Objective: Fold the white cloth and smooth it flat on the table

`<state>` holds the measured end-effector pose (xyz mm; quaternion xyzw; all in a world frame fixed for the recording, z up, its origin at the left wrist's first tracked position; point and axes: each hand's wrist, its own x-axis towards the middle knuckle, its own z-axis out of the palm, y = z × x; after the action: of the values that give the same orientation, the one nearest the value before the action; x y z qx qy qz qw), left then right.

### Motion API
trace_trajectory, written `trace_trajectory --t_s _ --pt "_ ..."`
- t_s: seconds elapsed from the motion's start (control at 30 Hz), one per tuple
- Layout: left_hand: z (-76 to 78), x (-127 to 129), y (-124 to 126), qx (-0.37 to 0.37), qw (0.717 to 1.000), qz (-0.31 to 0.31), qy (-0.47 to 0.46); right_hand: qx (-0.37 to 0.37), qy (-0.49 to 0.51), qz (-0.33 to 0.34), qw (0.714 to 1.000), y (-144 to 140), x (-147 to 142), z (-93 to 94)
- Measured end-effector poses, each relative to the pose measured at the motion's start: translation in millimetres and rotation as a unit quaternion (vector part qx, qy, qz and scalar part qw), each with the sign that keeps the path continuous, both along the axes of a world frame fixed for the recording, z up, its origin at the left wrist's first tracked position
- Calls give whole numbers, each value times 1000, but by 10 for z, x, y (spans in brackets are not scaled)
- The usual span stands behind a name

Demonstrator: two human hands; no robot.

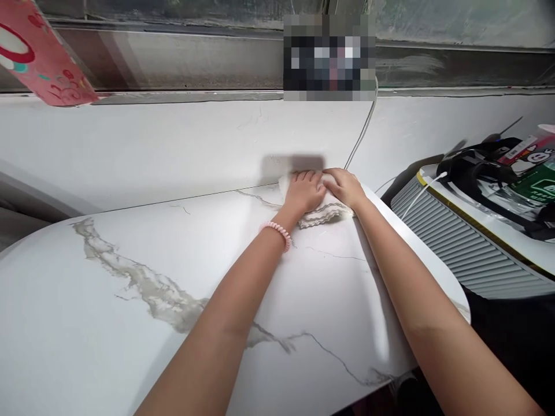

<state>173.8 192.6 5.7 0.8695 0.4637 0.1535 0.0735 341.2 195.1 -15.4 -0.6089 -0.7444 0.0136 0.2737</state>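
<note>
Cloth [327, 215], off-white with a rippled near edge, lying bunched on the marble-patterned tabletop [321, 300], at its far side and toward the right end, close to the white wall [173, 144]. Left hand [305, 192] laid palm down on top of the cloth, fingers stretched forward and slightly apart, thumb toward the other hand. Right hand [344, 188] resting on the right part of the same cloth, thumb pointing inward near the left thumb; any pinch of fabric at the hidden fingertips, impossible to tell. Pink coiled band [278, 230] around the left wrist. Bare forearms [234, 312] stretched over the tabletop from the near side. Grey veining [167, 303] across the white surface, broadest left of the left arm. Pale cable [363, 130] hanging down the wall behind the right hand, below a pixelated patch [329, 58] at the window [455, 23]. Pink printed item [58, 69] at upper left. Right of the tabletop, ribbed grey unit [472, 248] with a white top, bearing a black strap-like piece [474, 188] and a green packet [537, 185].
</note>
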Motion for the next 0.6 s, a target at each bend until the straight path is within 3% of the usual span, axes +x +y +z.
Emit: trace_trajectory --t_s 0.13,0.3,0.6 --pt "9 -44 -224 -13 1000 16 21 -12 -13 25 1000 -198 -25 16" --pt "12 -103 -784 -20 998 44 35 -14 -22 88 996 -625 -20 27" --pt "-17 -371 -2038 3 998 -15 58 -9 -40 109 993 -1997 -193 33"
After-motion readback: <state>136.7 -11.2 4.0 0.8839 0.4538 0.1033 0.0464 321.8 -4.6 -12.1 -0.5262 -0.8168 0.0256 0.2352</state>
